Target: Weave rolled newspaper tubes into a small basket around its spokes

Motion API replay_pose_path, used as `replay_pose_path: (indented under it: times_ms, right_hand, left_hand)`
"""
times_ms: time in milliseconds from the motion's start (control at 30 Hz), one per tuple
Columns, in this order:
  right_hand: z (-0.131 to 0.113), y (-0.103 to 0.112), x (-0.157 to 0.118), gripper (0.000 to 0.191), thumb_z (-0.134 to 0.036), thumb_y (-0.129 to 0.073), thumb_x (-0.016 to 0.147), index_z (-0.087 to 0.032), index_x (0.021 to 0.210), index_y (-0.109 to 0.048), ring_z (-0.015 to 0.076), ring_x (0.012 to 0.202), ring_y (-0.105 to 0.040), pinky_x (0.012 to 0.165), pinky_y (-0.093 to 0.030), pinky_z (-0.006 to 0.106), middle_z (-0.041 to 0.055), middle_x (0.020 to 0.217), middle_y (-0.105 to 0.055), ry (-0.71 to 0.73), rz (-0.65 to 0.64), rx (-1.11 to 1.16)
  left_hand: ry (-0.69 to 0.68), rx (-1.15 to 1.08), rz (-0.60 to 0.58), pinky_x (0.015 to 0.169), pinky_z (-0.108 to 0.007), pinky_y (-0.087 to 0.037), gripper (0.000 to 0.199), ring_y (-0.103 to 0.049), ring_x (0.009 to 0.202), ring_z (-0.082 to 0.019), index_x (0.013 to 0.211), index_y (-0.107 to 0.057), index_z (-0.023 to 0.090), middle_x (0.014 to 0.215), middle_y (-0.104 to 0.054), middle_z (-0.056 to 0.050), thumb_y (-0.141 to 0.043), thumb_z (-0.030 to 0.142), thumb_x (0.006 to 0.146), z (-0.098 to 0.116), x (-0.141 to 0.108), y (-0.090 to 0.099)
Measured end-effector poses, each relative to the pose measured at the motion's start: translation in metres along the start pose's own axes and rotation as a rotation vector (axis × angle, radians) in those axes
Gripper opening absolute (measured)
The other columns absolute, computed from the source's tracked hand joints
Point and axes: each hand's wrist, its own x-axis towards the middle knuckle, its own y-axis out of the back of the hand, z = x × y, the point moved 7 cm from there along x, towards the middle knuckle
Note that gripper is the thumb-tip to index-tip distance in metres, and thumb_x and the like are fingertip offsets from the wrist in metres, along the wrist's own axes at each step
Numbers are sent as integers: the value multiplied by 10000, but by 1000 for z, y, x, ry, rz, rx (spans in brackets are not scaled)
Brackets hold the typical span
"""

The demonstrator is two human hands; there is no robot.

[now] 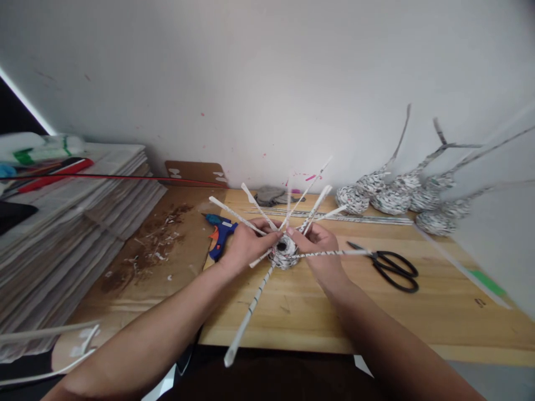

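Between my hands sits a small woven paper basket (285,259) of rolled newspaper, with a dark round opening at its top. Several rolled paper tubes (251,309) stick out from it in all directions. My left hand (248,240) grips its left side, thumb at the rim. On the right side, my right hand (315,240) has its thumb and fingers closed on the rim and the tubes there. One tube reaches right, its end by the black scissors (395,270). Fingers behind the basket are partly hidden.
A blue glue gun (222,236) lies left of my left hand. Loose paper tubes (368,219) and a grey cloth-like item (271,196) lie behind. Several woven paper pieces (393,199) stand back right. Stacked newspapers (112,223) rise at left beside stained cardboard (167,284).
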Motion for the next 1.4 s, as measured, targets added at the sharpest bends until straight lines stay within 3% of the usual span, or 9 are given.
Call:
replay_pose_path:
  times_ms: [100, 200, 367, 600, 767, 1000, 1200, 1400]
  right_hand:
    - [10, -5, 3, 382, -487, -833, 653, -185, 680, -600, 157, 540, -575, 534, -445, 291, 0, 619, -650, -123, -42, 131]
    - [8, -5, 4, 415, -477, -862, 604, -178, 744, -610, 149, 541, -574, 524, -434, 280, -11, 625, -644, -160, -47, 124]
    - [8, -4, 1, 503, -380, -908, 532, -185, 875, -595, 152, 580, -608, 526, -447, 273, -7, 729, -680, -257, 3, 218]
    - [11, -9, -3, 502, -288, -903, 522, -213, 917, -602, 167, 653, -648, 609, -508, 296, -21, 769, -700, -222, -3, 437]
    - [9, -12, -3, 374, -402, -870, 566, -185, 777, -650, 174, 563, -616, 552, -484, 313, -4, 658, -685, -191, -65, 263]
    - [-1, 2, -3, 389, -516, -769, 707, -224, 642, -521, 152, 533, -535, 542, -422, 284, -37, 539, -578, -11, 108, -54]
    - [12, 2, 3, 388, -507, -760, 711, -219, 587, -531, 139, 507, -495, 529, -400, 277, -47, 520, -543, -94, 51, 49]
    - [7, -3, 3, 237, -419, -741, 692, -202, 725, -652, 191, 650, -612, 626, -458, 300, 4, 657, -665, -82, -25, -21]
  left_hand:
    - [31, 33, 1, 683, -310, -562, 299, -716, 734, -217, 918, -765, 127, 847, -777, -100, -770, 358, 728, -1, 0, 1]
    - [43, 6, -7, 678, -307, -557, 297, -713, 728, -210, 921, -762, 129, 854, -777, -100, -771, 353, 725, -1, 1, 0]
    - [52, -18, -16, 607, -283, -528, 306, -668, 619, -169, 913, -751, 130, 794, -758, -83, -772, 379, 736, -5, 1, -1]
    - [24, -63, 6, 591, -264, -496, 254, -632, 617, -154, 828, -711, 138, 719, -710, -44, -777, 369, 744, -5, -1, -2]
    - [18, -153, -10, 600, -269, -496, 250, -627, 618, -155, 798, -694, 143, 704, -700, -27, -801, 354, 716, -7, -2, -7]
    - [43, -344, 90, 600, -296, -515, 269, -615, 577, -156, 688, -699, 134, 637, -699, -29, -870, 311, 581, 4, -10, -17]
    - [-3, -150, 130, 590, -271, -512, 215, -646, 615, -166, 716, -724, 152, 684, -734, -40, -845, 306, 626, 12, -16, -14]
    - [-77, -41, 201, 628, -265, -524, 110, -645, 628, -155, 744, -737, 158, 714, -752, -34, -775, 254, 705, 13, -12, -4]
